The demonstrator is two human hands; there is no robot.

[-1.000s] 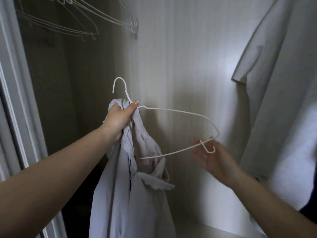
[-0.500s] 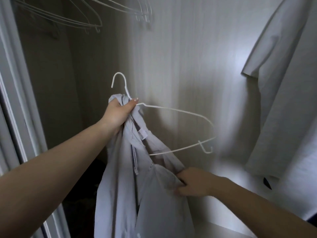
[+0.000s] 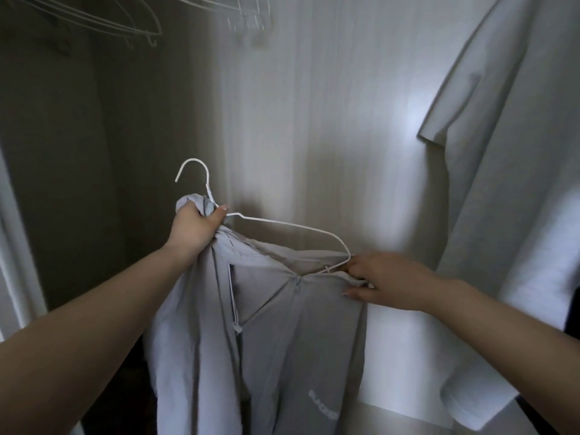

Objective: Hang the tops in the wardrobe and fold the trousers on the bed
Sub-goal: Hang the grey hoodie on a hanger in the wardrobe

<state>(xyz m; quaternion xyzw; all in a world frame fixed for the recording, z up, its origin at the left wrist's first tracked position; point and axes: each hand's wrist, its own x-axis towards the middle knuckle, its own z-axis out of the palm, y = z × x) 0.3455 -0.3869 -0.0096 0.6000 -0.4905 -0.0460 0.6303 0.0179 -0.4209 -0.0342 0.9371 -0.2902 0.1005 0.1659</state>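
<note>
Head view: left hand (image 3: 196,229) grips bunched collar fabric of the grey zip jacket (image 3: 282,334) together with the neck of the white wire hanger (image 3: 282,226), inside the wardrobe. Right hand (image 3: 386,279) pinches the jacket's zipper edge at the hanger's right end, fingers curled. Jacket hangs below, only partly on the hanger.

Risk: right shoulder not seated; if released now, fabric probably slides off the thin wire. Bunched left side may also load the hanger unevenly and tip it. White t-shirt (image 3: 502,171) hangs close at right.

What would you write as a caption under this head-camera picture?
Left hand holds a white wire hanger and grey jacket while the right hand pulls its shoulder over the hanger's end.
</note>
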